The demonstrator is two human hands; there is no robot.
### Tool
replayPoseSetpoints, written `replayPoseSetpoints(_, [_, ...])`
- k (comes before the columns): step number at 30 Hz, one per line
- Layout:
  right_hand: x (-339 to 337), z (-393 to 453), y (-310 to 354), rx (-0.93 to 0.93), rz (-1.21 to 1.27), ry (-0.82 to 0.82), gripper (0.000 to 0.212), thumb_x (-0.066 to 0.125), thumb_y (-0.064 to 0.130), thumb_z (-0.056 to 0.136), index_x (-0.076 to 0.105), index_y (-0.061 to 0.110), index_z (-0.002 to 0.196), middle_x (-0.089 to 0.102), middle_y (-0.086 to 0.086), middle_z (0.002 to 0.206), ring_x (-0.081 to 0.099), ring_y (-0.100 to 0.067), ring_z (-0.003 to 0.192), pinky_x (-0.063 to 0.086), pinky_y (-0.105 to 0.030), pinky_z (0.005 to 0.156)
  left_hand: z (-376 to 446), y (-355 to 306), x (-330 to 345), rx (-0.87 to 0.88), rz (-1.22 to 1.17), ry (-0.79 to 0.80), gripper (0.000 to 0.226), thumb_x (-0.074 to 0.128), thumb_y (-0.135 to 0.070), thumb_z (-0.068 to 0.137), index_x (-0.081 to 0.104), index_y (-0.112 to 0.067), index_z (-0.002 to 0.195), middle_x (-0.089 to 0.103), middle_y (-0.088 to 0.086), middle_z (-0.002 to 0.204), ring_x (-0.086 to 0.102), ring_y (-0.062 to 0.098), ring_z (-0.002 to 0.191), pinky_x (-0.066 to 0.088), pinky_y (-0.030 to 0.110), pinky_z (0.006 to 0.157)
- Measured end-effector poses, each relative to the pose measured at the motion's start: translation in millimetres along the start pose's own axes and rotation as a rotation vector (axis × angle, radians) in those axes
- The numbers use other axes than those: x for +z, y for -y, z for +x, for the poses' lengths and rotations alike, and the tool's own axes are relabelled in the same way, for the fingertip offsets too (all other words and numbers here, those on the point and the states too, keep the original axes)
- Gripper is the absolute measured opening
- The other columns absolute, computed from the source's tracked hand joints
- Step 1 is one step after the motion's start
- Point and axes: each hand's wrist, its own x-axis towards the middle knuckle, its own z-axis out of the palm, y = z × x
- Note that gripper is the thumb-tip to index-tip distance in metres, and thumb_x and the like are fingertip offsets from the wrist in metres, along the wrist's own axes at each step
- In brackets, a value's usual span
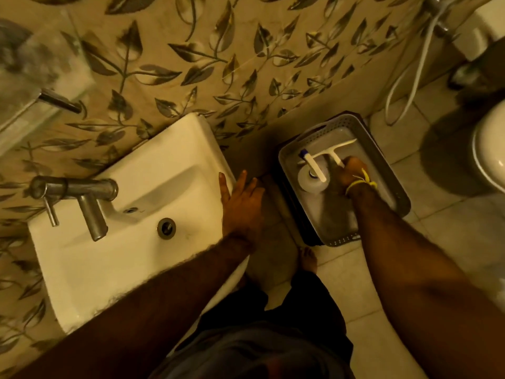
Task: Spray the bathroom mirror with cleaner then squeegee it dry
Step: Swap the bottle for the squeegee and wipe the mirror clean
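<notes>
A grey basket (382, 149) sits on the floor to the right of the sink. Inside it lie a white squeegee (334, 150) and a white spray bottle (311, 176) standing upright with its nozzle seen from above. My right hand (352, 173) reaches down into the basket and is closed around the squeegee's handle; a yellow thread is tied round the wrist. My left hand (241, 203) rests flat with fingers spread on the right rim of the white sink (131, 258). A corner of the mirror (32, 67) shows blurred at the upper left.
A steel tap (82, 198) stands at the sink's left side. The leaf-patterned tile wall (218, 64) runs behind. A white toilet (492, 151) and a hose (415, 72) are at the right. My bare feet (308, 259) stand on the tiled floor by the basket.
</notes>
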Motion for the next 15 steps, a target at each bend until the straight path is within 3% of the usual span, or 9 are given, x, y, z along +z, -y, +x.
replayPoseSetpoints(2, [-9.8,-7.6,10.6,-0.031,0.066,0.020,0.061,0.060,0.057,0.088,0.066,-0.001,0.102,0.067,-0.028,0.106,0.066,-0.043,0.095,0.056,-0.052,0.084,0.0,-1.0,-0.1,-0.014,0.006,-0.009,0.050,0.065,-0.021,0.086,0.058,-0.024,0.136,0.046,-0.001,0.154,0.012,0.022,0.155,-0.023,0.059,0.115])
replayPoseSetpoints(4, [-19.5,-13.0,20.9,-0.037,0.092,-0.031,0.051,0.066,0.050,0.084,0.068,0.002,0.099,0.069,-0.024,0.103,0.067,-0.040,0.092,0.058,-0.047,0.080,0.5,-1.8,-0.6,-0.020,0.009,-0.017,0.049,0.063,-0.022,0.088,0.057,-0.025,0.136,0.047,-0.002,0.153,0.013,0.021,0.154,-0.017,0.062,0.118])
replayPoseSetpoints(6, [-29.9,-24.9,32.3,-0.078,0.115,-0.115,0.038,0.066,0.037,0.085,0.069,0.003,0.104,0.069,-0.022,0.108,0.066,-0.038,0.098,0.055,-0.039,0.081,0.4,-2.1,-0.6,-0.014,0.017,-0.005,0.051,0.065,-0.024,0.086,0.057,-0.025,0.136,0.048,-0.002,0.152,0.014,0.022,0.154,-0.013,0.063,0.118])
replayPoseSetpoints(9, [-43.2,-49.7,48.2,-0.118,0.169,-0.190,0.036,0.059,0.027,0.088,0.066,0.009,0.118,0.066,-0.017,0.122,0.063,-0.034,0.112,0.053,-0.039,0.093,-0.7,-1.6,-0.5,-0.017,0.014,-0.028,0.052,0.068,-0.022,0.081,0.060,-0.022,0.132,0.054,0.000,0.146,0.020,0.023,0.153,-0.013,0.063,0.119])
replayPoseSetpoints(11, [-50.2,-68.5,50.6,-0.117,0.178,-0.244,0.034,0.056,0.023,0.090,0.066,0.009,0.120,0.066,-0.016,0.123,0.062,-0.034,0.114,0.054,-0.037,0.092,-1.3,-2.5,0.9,-0.025,-0.006,-0.055,0.045,0.064,-0.018,0.082,0.064,-0.021,0.126,0.059,0.002,0.140,0.025,0.024,0.151,-0.012,0.063,0.119])
replayPoseSetpoints(15, [-56.1,-122.5,54.3,-0.142,0.243,-0.434,0.027,0.058,0.023,0.090,0.071,0.004,0.104,0.071,-0.021,0.106,0.066,-0.039,0.100,0.050,-0.033,0.073,-0.8,-1.9,3.6,-0.030,-0.018,-0.054,0.031,0.055,-0.032,0.092,0.065,-0.025,0.120,0.064,0.001,0.133,0.026,0.023,0.150,-0.009,0.063,0.120])
